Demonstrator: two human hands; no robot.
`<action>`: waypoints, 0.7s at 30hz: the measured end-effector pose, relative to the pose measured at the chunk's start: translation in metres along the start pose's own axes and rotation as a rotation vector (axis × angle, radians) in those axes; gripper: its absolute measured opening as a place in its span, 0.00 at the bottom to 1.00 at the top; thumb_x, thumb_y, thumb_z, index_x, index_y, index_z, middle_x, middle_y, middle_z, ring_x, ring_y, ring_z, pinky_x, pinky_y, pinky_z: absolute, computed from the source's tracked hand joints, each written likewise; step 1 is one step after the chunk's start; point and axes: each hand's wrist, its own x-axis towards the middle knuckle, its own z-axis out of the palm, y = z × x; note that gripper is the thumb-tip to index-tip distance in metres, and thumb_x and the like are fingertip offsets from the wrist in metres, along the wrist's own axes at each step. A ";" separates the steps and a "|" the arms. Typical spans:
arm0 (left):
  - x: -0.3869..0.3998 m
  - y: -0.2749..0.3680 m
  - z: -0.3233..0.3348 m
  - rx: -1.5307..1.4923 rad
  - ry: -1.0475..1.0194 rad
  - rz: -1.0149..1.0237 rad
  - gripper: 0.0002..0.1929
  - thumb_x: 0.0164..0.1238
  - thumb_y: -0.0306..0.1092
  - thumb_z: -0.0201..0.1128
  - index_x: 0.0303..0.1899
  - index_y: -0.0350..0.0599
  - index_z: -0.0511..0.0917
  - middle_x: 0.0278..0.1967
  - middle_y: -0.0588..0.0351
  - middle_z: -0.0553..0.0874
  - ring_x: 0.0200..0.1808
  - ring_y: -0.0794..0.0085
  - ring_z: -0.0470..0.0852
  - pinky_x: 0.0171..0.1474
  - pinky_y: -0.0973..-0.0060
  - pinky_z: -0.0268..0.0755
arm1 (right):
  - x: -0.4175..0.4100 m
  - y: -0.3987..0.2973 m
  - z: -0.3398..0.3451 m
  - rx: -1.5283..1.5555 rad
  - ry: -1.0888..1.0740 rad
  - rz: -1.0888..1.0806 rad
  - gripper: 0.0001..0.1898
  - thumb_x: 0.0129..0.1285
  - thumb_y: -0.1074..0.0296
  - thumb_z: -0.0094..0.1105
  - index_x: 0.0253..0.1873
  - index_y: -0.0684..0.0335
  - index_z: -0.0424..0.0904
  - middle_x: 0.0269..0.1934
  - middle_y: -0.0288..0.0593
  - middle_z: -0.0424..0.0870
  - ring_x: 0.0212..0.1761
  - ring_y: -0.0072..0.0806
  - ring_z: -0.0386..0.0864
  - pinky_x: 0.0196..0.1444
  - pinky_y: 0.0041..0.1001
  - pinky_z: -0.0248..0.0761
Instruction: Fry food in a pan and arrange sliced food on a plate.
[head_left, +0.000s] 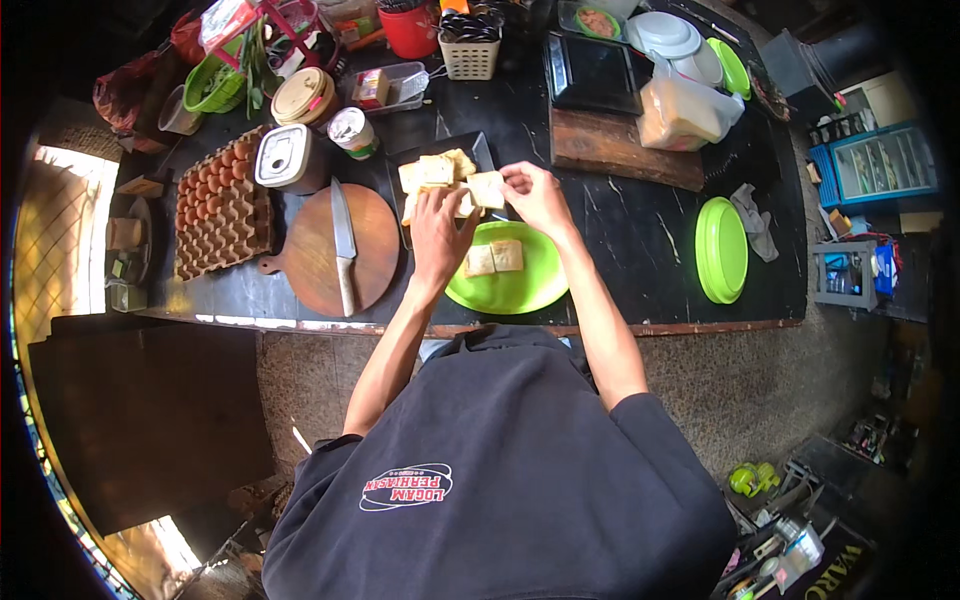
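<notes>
My right hand pinches the edge of a square piece of bread between thumb and fingers. Its other side hangs over a dark rectangular tray piled with more bread pieces. My left hand reaches over the near part of that pile, fingers bent down onto the bread; whether they grip a piece is hidden. Closer to me lies a lime-green oval plate, with two bread pieces side by side on it.
Left of the tray, a knife rests on a round wooden board, beside egg trays and a lidded tub. To the right are a thick wooden board, a bagged loaf, stacked green plates and a grey cloth.
</notes>
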 end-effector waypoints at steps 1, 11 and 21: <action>-0.010 0.007 0.001 0.012 -0.021 0.021 0.18 0.62 0.39 0.76 0.51 0.47 0.86 0.44 0.52 0.84 0.50 0.57 0.81 0.54 0.60 0.71 | -0.015 0.001 -0.008 -0.005 -0.012 0.008 0.13 0.65 0.71 0.71 0.53 0.65 0.87 0.39 0.44 0.92 0.39 0.26 0.89 0.47 0.28 0.83; -0.084 0.037 0.035 -0.143 -0.419 0.114 0.19 0.63 0.39 0.75 0.55 0.49 0.85 0.48 0.54 0.84 0.55 0.57 0.80 0.59 0.57 0.70 | -0.118 0.029 -0.045 -0.229 0.113 0.197 0.13 0.63 0.75 0.69 0.52 0.66 0.85 0.36 0.48 0.91 0.37 0.34 0.91 0.44 0.32 0.85; -0.084 0.022 0.037 0.035 -0.390 0.117 0.15 0.63 0.37 0.73 0.51 0.52 0.87 0.50 0.56 0.85 0.54 0.57 0.80 0.57 0.57 0.71 | -0.115 0.045 -0.033 -0.436 0.133 0.094 0.13 0.62 0.76 0.70 0.51 0.69 0.84 0.36 0.53 0.90 0.38 0.42 0.91 0.43 0.35 0.85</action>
